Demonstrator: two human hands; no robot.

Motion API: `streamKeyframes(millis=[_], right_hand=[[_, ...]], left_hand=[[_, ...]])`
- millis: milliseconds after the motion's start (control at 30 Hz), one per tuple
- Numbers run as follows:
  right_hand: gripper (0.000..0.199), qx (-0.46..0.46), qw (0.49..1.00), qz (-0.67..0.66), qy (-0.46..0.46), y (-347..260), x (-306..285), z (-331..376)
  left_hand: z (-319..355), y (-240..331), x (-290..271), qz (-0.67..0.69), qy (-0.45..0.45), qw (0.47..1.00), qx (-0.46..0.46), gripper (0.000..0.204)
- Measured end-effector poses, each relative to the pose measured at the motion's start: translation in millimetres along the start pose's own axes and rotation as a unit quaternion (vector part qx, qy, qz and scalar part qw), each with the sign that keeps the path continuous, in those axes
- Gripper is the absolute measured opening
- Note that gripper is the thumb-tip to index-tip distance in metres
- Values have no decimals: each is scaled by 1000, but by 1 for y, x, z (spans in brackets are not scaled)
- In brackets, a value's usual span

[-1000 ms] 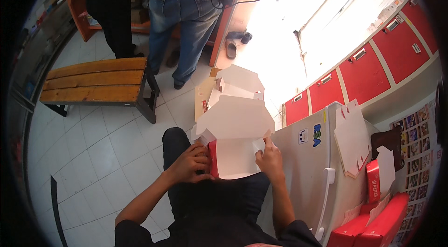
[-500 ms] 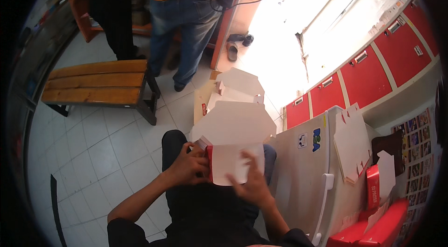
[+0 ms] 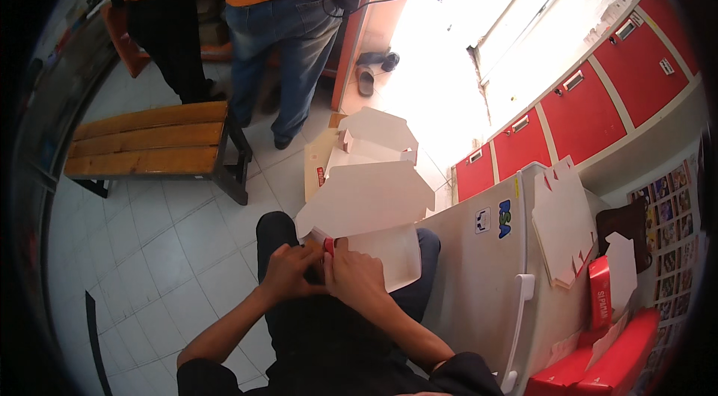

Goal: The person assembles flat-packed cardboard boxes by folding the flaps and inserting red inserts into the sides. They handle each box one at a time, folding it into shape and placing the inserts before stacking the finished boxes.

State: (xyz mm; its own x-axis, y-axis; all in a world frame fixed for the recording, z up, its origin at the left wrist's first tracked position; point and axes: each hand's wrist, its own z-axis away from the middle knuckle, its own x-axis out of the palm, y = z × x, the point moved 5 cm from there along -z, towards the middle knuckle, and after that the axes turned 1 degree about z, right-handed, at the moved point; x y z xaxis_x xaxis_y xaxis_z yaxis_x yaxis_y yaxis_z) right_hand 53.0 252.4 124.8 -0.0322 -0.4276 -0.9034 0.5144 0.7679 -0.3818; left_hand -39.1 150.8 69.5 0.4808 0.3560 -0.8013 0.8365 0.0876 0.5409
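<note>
A cardboard box [image 3: 396, 252], white inside and red outside, rests across my lap with its large white lid [image 3: 366, 194] standing raised at the far side. My left hand [image 3: 288, 270] is closed on the box's left side wall. Right beside it, my right hand [image 3: 357, 275] also grips that wall, thumb and fingers at a small red flap [image 3: 328, 245]. The fingertips of both hands nearly meet there, and they partly hide the corner between them. Beyond the lid lies another opened white box [image 3: 378, 138].
To my right stands a white fridge [image 3: 479, 269] with flat folded cartons [image 3: 557, 224] and red boxes [image 3: 617, 355] on or beside it. A wooden bench [image 3: 149, 142] is at the left. Two people in orange tops stand ahead. Red lockers [image 3: 580, 119] line the far right.
My right hand has moved left from over the box's inside to its left wall, joining my left hand. The box has tilted, its right side swinging slightly.
</note>
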Motion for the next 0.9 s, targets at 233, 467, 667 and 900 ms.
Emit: streamKeyframes(millis=[233, 467, 667, 900], right_hand=[[21, 28, 993, 23, -114, 3, -6, -5], [31, -22, 999, 36, -19, 1, 1, -8], [20, -38, 997, 11, -61, 5, 4, -10], [23, -11, 999, -17, 35, 24, 38, -15]], left_hand=[[-6, 4, 2, 17, 16, 999, -45, 84], [-4, 1, 7, 66, -7, 992, -108, 84], [-7, 8, 4, 59, 64, 995, -55, 90], [1, -11, 22, 111, 53, 990, -63, 97]])
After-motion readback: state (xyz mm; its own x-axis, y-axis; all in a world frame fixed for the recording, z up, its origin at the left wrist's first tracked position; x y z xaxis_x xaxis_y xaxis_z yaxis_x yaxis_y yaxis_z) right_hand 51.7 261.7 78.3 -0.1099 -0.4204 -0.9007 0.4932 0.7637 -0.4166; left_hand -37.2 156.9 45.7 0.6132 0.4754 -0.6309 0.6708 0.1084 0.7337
